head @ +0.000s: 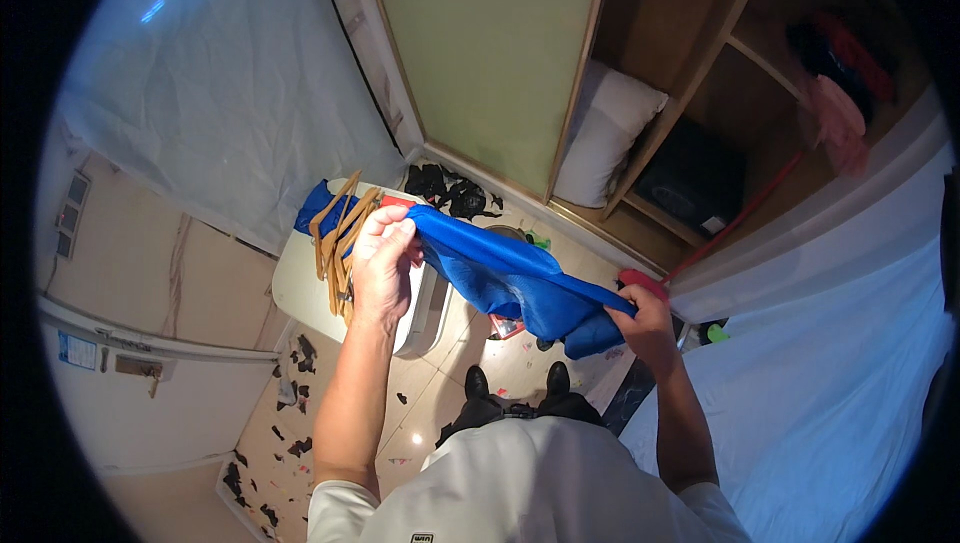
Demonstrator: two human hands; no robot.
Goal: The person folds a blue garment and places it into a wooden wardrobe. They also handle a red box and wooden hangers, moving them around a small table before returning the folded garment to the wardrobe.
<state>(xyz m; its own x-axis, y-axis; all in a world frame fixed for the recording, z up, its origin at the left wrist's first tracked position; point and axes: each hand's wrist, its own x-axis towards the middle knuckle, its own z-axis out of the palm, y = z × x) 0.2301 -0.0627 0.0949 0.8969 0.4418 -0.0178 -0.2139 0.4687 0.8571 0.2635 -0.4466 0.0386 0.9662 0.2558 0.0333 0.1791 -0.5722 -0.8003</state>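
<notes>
A blue cloth garment (517, 273) is stretched between both hands, sagging in folds above the floor. My left hand (384, 258) pinches its upper left end between thumb and fingers. Its right end is gripped by my right hand (642, 318), lower and farther right. Just behind my left hand, a bunch of wooden clothes hangers (337, 243) lies on a white table or cabinet top (300, 273). Another blue cloth (313, 205) is partly under the hangers, and a red item (396, 202) lies beside them.
An open wardrobe (645, 123) holds a white pillow (611, 130) and a dark boxy object (694, 175). Black plastic bags (454, 190) lie near its sliding door (495, 55). Dark scraps (300, 445) litter the tiled floor. A red pole (735, 220) leans right; a pale sheet (795, 393) hangs or lies nearby.
</notes>
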